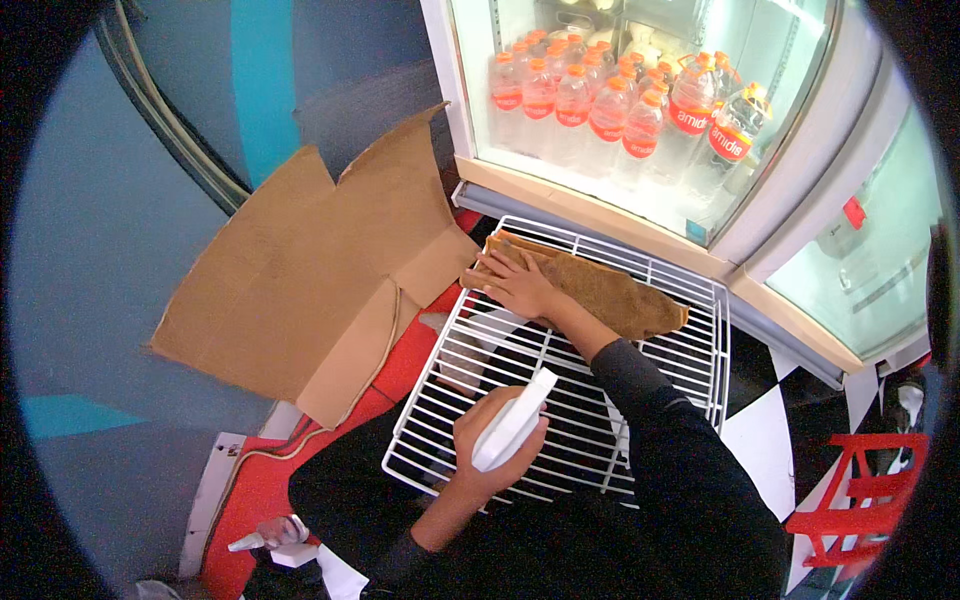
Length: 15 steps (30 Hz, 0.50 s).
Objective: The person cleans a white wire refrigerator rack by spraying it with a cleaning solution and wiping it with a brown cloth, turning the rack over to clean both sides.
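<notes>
A white wire shelf rack [559, 450] lies before me at a tilt, its near part close to my dark clothing. My right hand [521, 289] is pressed flat, fingers spread, on a folded brown cloth [607, 296] with an orange edge, which lies across the rack's far end. Nearer to me, my left hand [499, 442] is closed around a white plastic object [514, 427], which looks like the head of a spray bottle; whatever is below it is hidden by the hand.
Beyond the rack stands a glass-door refrigerator [592, 199] with several water bottles [574, 97]. Flattened cardboard [300, 262] lies to the left. A red plastic stool or crate [862, 495] is at the right. A small clear bottle [281, 531] is at lower left.
</notes>
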Each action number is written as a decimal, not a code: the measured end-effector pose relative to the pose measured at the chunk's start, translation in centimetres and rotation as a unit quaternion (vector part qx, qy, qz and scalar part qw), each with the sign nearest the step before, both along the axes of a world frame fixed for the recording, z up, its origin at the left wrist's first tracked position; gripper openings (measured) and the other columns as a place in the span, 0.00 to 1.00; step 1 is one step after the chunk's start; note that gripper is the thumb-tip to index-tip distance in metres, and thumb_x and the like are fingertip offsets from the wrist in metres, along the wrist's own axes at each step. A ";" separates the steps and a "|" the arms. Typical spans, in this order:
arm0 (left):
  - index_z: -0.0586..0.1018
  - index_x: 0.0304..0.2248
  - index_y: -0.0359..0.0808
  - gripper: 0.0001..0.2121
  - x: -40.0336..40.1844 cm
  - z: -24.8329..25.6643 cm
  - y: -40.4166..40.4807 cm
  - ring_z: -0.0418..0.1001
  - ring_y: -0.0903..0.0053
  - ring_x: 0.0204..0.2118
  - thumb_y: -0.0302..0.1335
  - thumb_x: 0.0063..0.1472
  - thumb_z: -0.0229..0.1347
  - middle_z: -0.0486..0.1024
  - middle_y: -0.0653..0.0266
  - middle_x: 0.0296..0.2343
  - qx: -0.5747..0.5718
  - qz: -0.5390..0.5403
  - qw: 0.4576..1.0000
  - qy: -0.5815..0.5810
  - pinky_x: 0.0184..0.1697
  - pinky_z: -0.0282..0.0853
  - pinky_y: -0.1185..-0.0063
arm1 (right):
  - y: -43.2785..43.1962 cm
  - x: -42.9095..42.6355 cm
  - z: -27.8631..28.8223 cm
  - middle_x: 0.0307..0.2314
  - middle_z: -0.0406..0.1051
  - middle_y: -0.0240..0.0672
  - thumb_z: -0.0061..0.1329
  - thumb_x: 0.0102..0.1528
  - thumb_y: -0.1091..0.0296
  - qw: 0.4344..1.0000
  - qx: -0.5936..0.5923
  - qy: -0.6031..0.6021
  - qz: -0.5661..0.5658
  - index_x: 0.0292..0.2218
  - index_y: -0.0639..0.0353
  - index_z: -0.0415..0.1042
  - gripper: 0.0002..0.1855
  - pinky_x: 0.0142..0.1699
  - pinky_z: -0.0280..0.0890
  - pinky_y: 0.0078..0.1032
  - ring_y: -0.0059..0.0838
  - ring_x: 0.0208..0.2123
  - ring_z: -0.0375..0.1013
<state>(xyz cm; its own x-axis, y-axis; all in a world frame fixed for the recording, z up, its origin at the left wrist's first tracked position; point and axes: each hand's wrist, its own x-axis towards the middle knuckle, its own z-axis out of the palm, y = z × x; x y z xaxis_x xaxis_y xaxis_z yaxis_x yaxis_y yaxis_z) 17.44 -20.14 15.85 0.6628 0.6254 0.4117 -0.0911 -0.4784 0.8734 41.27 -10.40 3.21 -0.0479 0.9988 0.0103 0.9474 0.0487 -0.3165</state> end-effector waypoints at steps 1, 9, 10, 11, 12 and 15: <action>0.74 0.34 0.28 0.13 0.0 -0.1 0.2 0.74 0.73 0.28 0.19 0.45 0.57 0.75 0.57 0.26 0.005 0.008 1.000 -0.005 0.33 0.69 0.79 | 0.1 -0.1 0.0 0.59 0.38 0.28 0.21 0.60 0.48 1.000 0.001 -0.005 0.000 0.57 0.36 0.52 0.25 0.61 0.27 0.48 0.33 0.61 0.34; 0.74 0.34 0.28 0.13 0.1 0.6 0.0 0.74 0.73 0.28 0.19 0.46 0.58 0.74 0.58 0.26 0.014 0.003 1.000 0.000 0.34 0.69 0.80 | -6.6 3.4 -0.2 0.59 0.39 0.32 0.28 0.58 0.47 0.999 0.014 -0.042 0.002 0.57 0.51 0.50 0.30 0.61 0.32 0.42 0.35 0.61 0.37; 0.74 0.34 0.28 0.13 0.1 0.5 0.0 0.74 0.73 0.29 0.19 0.46 0.58 0.74 0.58 0.26 0.015 0.002 1.000 -0.010 0.34 0.69 0.80 | -8.2 3.9 0.3 0.59 0.39 0.33 0.29 0.58 0.48 0.999 0.004 -0.041 -0.005 0.57 0.52 0.49 0.30 0.61 0.32 0.42 0.35 0.61 0.36; 0.73 0.34 0.28 0.13 0.2 0.6 0.0 0.74 0.73 0.28 0.19 0.45 0.58 0.74 0.57 0.27 0.019 0.004 1.000 0.000 0.33 0.69 0.80 | -10.2 4.6 0.9 0.59 0.39 0.33 0.29 0.58 0.48 0.999 0.001 -0.046 -0.009 0.57 0.52 0.49 0.30 0.61 0.32 0.42 0.35 0.61 0.36; 0.73 0.34 0.28 0.13 0.2 0.4 0.0 0.74 0.73 0.28 0.19 0.45 0.58 0.74 0.57 0.27 0.016 0.003 1.000 -0.004 0.33 0.69 0.80 | -12.2 5.2 1.4 0.59 0.39 0.34 0.30 0.57 0.48 0.999 -0.008 -0.043 -0.025 0.57 0.52 0.48 0.31 0.62 0.31 0.41 0.35 0.61 0.36; 0.73 0.34 0.28 0.13 0.0 0.0 0.1 0.74 0.72 0.28 0.20 0.46 0.58 0.74 0.56 0.27 0.001 0.000 1.000 -0.002 0.32 0.69 0.80 | -18.3 6.5 3.6 0.59 0.38 0.38 0.30 0.57 0.48 0.993 -0.074 -0.054 -0.068 0.58 0.55 0.46 0.32 0.62 0.31 0.40 0.36 0.61 0.35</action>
<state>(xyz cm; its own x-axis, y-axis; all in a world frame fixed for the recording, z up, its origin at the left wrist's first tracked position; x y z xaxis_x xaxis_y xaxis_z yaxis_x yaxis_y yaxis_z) 17.39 -20.08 15.84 0.6610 0.6249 0.4154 -0.0941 -0.4802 0.8721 47.80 -28.65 6.77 0.0949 0.9863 -0.1349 0.9707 -0.1217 -0.2074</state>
